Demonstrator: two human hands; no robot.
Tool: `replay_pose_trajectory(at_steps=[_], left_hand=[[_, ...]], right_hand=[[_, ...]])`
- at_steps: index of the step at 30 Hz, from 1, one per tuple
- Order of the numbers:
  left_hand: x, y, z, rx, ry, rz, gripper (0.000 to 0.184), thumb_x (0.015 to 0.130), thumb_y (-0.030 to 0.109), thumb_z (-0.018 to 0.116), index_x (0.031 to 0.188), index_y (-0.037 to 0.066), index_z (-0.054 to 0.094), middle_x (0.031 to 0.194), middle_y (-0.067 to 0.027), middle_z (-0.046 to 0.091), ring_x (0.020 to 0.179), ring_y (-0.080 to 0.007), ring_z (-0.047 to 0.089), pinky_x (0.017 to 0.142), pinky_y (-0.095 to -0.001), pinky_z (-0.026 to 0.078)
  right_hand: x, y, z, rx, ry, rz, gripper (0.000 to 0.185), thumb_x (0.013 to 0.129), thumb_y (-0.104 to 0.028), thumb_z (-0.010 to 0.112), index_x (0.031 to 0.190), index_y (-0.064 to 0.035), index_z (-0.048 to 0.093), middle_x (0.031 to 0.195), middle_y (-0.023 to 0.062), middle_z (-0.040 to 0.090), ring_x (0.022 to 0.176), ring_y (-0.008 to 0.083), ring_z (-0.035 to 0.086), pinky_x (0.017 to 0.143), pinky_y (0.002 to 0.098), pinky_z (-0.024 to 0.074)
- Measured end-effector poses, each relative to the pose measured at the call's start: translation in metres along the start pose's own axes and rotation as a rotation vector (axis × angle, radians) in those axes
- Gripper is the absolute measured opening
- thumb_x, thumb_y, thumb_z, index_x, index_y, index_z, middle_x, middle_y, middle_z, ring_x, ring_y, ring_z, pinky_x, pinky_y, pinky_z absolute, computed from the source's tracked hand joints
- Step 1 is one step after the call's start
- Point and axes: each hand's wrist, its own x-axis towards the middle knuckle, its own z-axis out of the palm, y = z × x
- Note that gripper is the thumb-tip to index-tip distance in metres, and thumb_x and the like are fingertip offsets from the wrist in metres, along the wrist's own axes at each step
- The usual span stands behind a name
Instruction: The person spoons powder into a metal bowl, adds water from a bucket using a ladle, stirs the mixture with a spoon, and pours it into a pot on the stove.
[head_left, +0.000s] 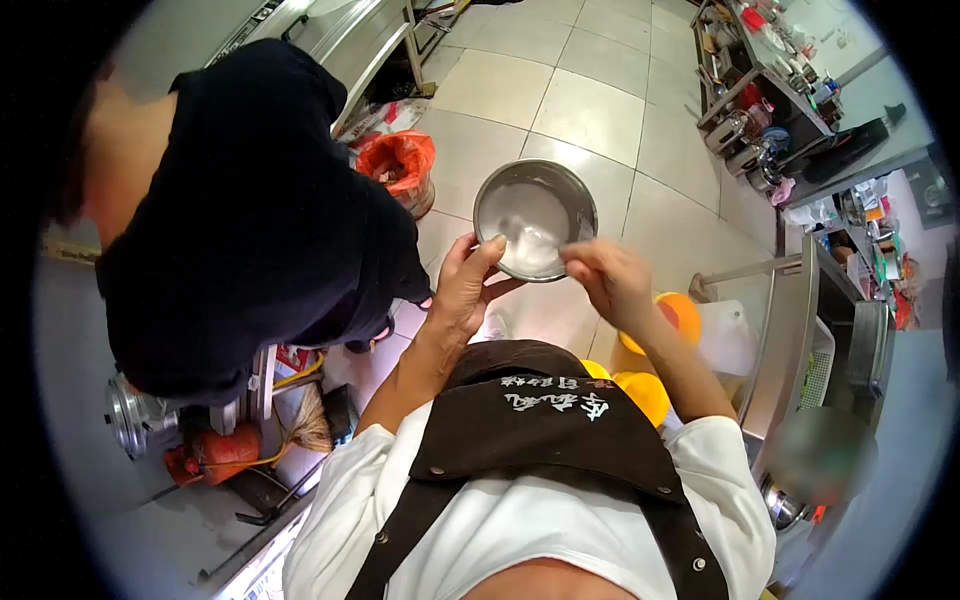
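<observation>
A round steel bowl is held out in front of my apron, above the tiled floor. Inside it lies a smooth, whitish liquid with a bright glare near the rim closest to me. My left hand is closed on the bowl's near left side, thumb over the rim and fingers beneath. At the near right rim, my right hand has its fingers pinched together. Whatever those fingers hold is too blurred to name.
A person in dark clothes stands close on my left. Beyond them is a bin with a red bag. A red gas cylinder sits lower left. Yellow containers, a steel counter and crowded shelves are on the right.
</observation>
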Motion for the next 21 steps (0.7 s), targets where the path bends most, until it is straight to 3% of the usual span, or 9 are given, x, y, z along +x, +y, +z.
replay_pose_trajectory(at_steps=[3, 6, 7, 11, 15, 19, 21], left_hand=[[0.031, 0.021, -0.001, -0.002, 0.019, 0.017, 0.058, 0.082, 0.025, 0.069, 0.123, -0.003, 0.04, 0.11, -0.0139, 0.053, 0.103, -0.0234, 0.056, 0.088, -0.0479, 0.052], [0.06, 0.027, -0.018, 0.026, 0.062, 0.022, 0.057, 0.081, 0.026, 0.069, 0.122, -0.002, 0.041, 0.109, -0.0126, 0.054, 0.101, -0.0219, 0.057, 0.087, -0.0468, 0.053], [0.067, 0.03, -0.02, 0.014, 0.07, 0.023, 0.056, 0.081, 0.026, 0.069, 0.122, -0.001, 0.042, 0.109, -0.0123, 0.054, 0.1, -0.0214, 0.057, 0.087, -0.0465, 0.053], [0.091, 0.043, -0.013, -0.012, 0.08, 0.018, 0.055, 0.081, 0.027, 0.07, 0.12, 0.0, 0.043, 0.108, -0.0115, 0.055, 0.099, -0.0202, 0.058, 0.085, -0.0453, 0.054], [0.122, 0.052, -0.007, -0.008, 0.129, 0.023, 0.055, 0.081, 0.027, 0.069, 0.12, -0.001, 0.043, 0.107, -0.0122, 0.055, 0.099, -0.021, 0.058, 0.085, -0.0451, 0.054], [0.166, 0.064, -0.003, -0.004, 0.188, 0.08, 0.053, 0.081, 0.027, 0.069, 0.119, -0.001, 0.044, 0.106, -0.0123, 0.056, 0.099, -0.0215, 0.058, 0.084, -0.0449, 0.054], [0.19, 0.069, 0.004, -0.001, 0.221, 0.118, 0.054, 0.081, 0.027, 0.069, 0.12, -0.001, 0.043, 0.106, -0.0121, 0.056, 0.099, -0.0216, 0.058, 0.084, -0.0449, 0.054]], right_hand=[[0.042, 0.046, 0.011, -0.061, 0.077, -0.007, 0.01, 0.079, -0.005, 0.069, 0.086, -0.001, 0.064, 0.071, 0.0099, 0.064, 0.06, 0.0237, 0.062, 0.054, 0.0311, 0.049], [0.051, 0.058, 0.011, -0.079, 0.025, -0.02, 0.009, 0.079, -0.004, 0.069, 0.085, -0.0014, 0.064, 0.07, 0.0101, 0.063, 0.059, 0.0237, 0.062, 0.054, 0.031, 0.0487], [0.051, 0.059, 0.015, -0.037, -0.031, 0.077, 0.007, 0.079, -0.005, 0.069, 0.083, -0.0016, 0.064, 0.069, 0.0103, 0.063, 0.059, 0.0236, 0.062, 0.054, 0.0309, 0.0488], [0.079, 0.077, 0.035, 0.047, -0.067, -0.072, 0.012, 0.077, -0.008, 0.071, 0.085, -0.0025, 0.063, 0.07, 0.0091, 0.063, 0.061, 0.0232, 0.062, 0.054, 0.0322, 0.0486], [0.123, 0.128, 0.044, 0.008, 0.016, -0.07, 0.01, 0.078, -0.009, 0.07, 0.084, -0.0044, 0.063, 0.07, 0.0087, 0.063, 0.061, 0.0234, 0.062, 0.054, 0.0316, 0.0483], [0.149, 0.178, 0.029, -0.141, 0.002, -0.047, 0.005, 0.083, -0.007, 0.066, 0.081, -0.0044, 0.062, 0.067, 0.0083, 0.062, 0.057, 0.0217, 0.061, 0.052, 0.0301, 0.0478], [0.159, 0.19, 0.021, 0.015, -0.059, 0.102, 0.006, 0.085, -0.008, 0.064, 0.082, -0.0037, 0.061, 0.065, 0.0078, 0.062, 0.055, 0.0184, 0.061, 0.051, 0.0284, 0.0472]])
